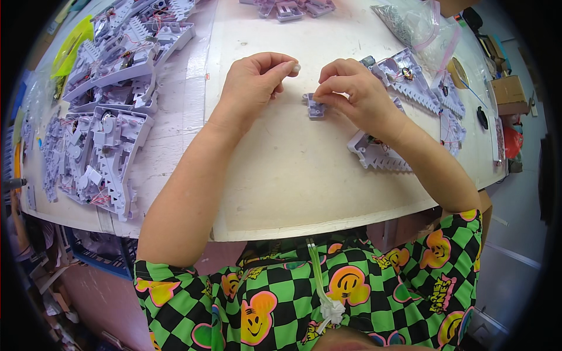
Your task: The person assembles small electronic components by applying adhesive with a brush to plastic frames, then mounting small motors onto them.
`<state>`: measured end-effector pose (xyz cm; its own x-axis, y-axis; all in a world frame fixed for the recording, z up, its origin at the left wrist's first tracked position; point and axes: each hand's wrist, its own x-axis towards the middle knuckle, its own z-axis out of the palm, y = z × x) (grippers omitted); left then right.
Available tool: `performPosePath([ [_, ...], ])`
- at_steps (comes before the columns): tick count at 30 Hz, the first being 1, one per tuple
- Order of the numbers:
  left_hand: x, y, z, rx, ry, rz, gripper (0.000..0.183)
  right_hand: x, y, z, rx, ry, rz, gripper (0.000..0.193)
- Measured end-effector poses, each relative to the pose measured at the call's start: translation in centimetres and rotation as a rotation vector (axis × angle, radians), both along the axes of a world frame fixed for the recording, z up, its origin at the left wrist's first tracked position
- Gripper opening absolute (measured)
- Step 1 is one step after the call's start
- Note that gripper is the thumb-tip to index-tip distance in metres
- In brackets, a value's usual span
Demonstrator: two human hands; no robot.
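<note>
In the head view, the left hand [254, 77] is pinching a small white piece [297, 68] between thumb and forefinger above the counter [281, 193]. The right hand [362, 96] is curling its fingers half closed at the upper edge of a small lavender plastic housing [317, 111], though I cannot tell whether it is gripping. Toothed lavender shells [117, 152] are lying at the left.

blue crate [102, 265] lower left | tape roll [454, 71] right | cardboard box [508, 90] far right

Two hands [253, 83], one tiny white piece [297, 68], one tape roll [457, 72].
</note>
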<state>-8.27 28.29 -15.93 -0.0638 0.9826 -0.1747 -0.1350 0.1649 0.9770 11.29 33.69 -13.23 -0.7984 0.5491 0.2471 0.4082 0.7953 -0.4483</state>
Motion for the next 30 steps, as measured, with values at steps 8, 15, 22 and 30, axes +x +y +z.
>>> performPosePath([
  [8, 0.1, 0.0, 0.1, 0.019, 0.045, -0.003, 0.019, 0.1, -0.5, 0.2, 0.367, -0.081, 0.12, 0.006],
  [15, 0.4, -0.2, -0.1, 0.05, 0.048, 0.011, 0.019, -0.1, -0.9, 0.1, 0.437, -0.165, 0.182, 0.008],
  [22, -0.1, -0.3, -0.1, 0.046, 0.064, 0.02, 0.019, 0.9, -2.0, 1.9, 0.362, -0.229, 0.073, 0.028],
  [30, -0.2, 0.8, -0.2, 0.034, -0.026, -0.013, 0.018, 0.9, -1.7, 1.4, 0.433, -0.357, 0.121, 0.033],
])
